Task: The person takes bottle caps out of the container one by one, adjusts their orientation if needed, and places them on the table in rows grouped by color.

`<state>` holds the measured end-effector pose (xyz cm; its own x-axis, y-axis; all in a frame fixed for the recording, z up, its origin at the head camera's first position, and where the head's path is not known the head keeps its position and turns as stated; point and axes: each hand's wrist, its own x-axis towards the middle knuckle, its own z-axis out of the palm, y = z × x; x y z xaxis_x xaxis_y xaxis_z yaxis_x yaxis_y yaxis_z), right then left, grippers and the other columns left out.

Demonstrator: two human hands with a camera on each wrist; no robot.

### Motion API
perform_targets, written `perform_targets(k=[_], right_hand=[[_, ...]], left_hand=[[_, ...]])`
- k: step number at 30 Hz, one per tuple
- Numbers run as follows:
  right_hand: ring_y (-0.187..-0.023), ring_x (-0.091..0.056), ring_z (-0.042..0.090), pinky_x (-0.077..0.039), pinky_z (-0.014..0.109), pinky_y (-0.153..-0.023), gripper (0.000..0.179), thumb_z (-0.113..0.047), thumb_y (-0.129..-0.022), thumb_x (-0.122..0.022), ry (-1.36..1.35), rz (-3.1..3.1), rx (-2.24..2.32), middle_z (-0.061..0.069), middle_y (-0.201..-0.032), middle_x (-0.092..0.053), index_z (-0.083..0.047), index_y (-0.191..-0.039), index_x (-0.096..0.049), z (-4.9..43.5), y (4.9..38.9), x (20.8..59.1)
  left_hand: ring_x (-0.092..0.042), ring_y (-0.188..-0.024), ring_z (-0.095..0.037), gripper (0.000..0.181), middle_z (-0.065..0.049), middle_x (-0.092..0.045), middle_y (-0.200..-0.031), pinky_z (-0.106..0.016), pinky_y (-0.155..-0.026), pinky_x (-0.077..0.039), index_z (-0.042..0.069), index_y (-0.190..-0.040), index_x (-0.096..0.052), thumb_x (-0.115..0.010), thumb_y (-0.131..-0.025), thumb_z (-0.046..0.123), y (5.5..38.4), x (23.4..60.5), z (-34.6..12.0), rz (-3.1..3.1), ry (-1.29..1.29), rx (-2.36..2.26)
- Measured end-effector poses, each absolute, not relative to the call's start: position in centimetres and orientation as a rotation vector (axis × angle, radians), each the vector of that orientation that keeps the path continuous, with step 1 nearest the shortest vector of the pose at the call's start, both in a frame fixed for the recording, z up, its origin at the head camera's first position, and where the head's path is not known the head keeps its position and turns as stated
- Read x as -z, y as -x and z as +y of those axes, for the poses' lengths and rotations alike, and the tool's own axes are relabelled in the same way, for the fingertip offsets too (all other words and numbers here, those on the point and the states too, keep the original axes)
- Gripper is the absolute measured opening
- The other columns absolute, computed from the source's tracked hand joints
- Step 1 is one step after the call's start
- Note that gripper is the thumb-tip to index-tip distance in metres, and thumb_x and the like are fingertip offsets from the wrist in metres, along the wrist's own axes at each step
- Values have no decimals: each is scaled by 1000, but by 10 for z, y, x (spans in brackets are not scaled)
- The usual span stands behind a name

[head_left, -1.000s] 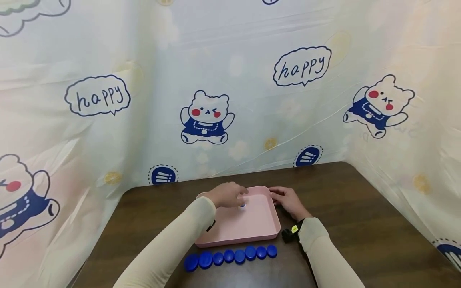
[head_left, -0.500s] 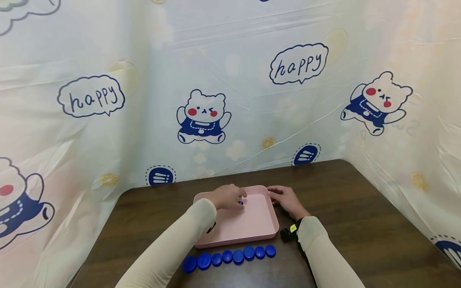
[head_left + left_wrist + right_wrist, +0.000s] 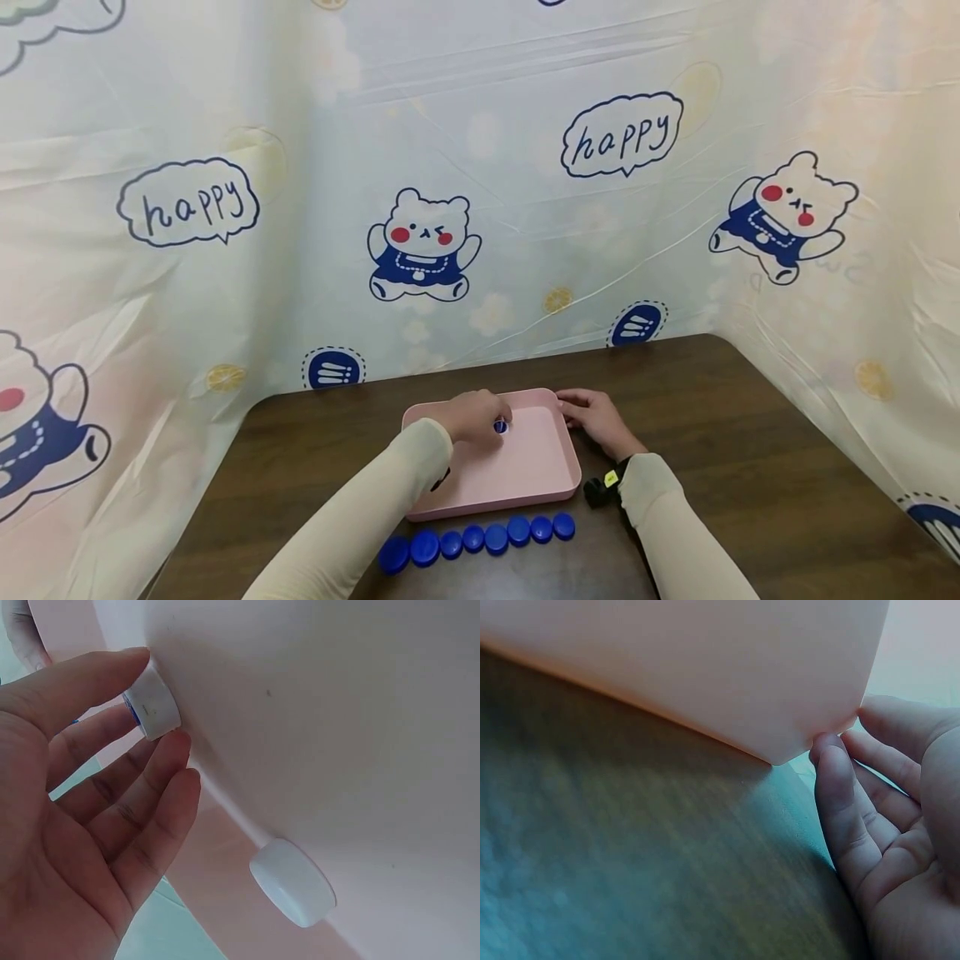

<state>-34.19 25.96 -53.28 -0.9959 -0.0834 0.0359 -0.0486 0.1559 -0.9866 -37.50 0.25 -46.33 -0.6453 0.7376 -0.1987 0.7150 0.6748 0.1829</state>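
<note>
Inside the pink tray (image 3: 525,467), my left hand (image 3: 476,417) pinches a small white round cap (image 3: 154,703) between thumb and fingers. Blue shows on one face of that cap. It sits close over the tray floor, near the far wall. A second white round cap (image 3: 292,883) lies in the tray next to the wall, seen in the left wrist view; my left hand and arm hide it in the head view. At the far right corner of the tray, my right hand (image 3: 597,419) holds the outside, thumb and fingers on either side of the corner.
Several blue round caps (image 3: 497,538) stand in a row along the near side of the tray, on the dark wooden table (image 3: 705,467). A patterned curtain (image 3: 510,208) rises behind the table and along its sides.
My left hand has turned and dipped slightly, so the blue face of the cap shows more plainly. The right hand stays at the tray corner. The head view has shifted a little.
</note>
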Motion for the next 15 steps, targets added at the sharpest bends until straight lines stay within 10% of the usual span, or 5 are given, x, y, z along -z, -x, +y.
perform_targets(k=[15], right_hand=[[-87, -65, 24, -56, 35, -73, 30, -17, -94, -65, 119, 2394, 2010, 13, -112, -67, -3, -121, -67, 258, 339, 532]], left_hand=[[-56, -83, -12, 24, 8, -66, -100, -32, -83, -51, 22, -110, -73, -72, -87, 23, 372, 456, -1, 2656, -1125, -175]])
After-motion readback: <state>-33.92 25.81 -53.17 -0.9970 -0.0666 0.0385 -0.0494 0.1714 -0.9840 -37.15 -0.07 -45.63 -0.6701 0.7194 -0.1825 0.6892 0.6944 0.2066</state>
